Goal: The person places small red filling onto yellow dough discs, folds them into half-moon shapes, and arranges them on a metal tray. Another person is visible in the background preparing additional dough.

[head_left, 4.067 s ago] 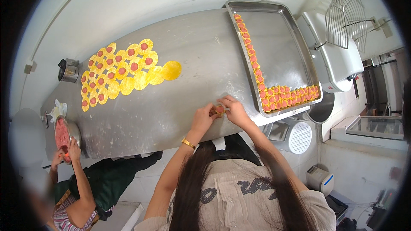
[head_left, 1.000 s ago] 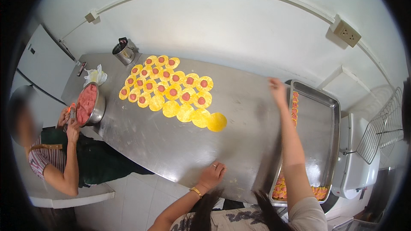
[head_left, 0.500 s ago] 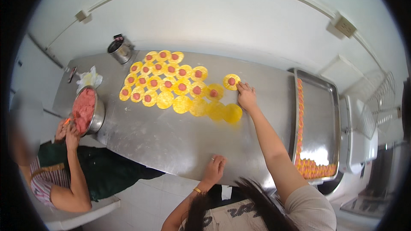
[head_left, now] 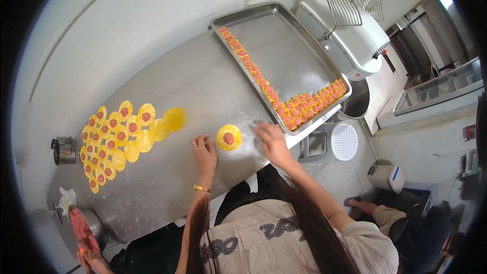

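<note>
A round yellow dumpling wrapper (head_left: 221, 145) lies flat on the steel table, with a ball of pink meat filling (head_left: 229, 138) at its middle. Just left of it, my left hand (head_left: 204, 155) rests by the wrapper's edge, fingers apart and holding nothing. On the other side my right hand (head_left: 272, 142) hovers open near the table edge, its fingertips slightly smeared by motion. Farther left lie rows of yellow wrappers (head_left: 118, 161), most topped with pink filling. At their right end is a small overlapping stack of bare wrappers (head_left: 174, 119).
A large steel tray (head_left: 247, 13) holds shaped dumplings (head_left: 304, 106) along two sides. A steel bowl of pink meat (head_left: 83, 228) stands at lower left, a co-worker's hands (head_left: 90, 258) at it. Nearby are a metal cup (head_left: 64, 152), a white machine (head_left: 335, 35) and a stool (head_left: 345, 142).
The view has turned right. My right hand has brought one filled wrapper from the far side toward me and let go. My left hand has moved up beside it.
</note>
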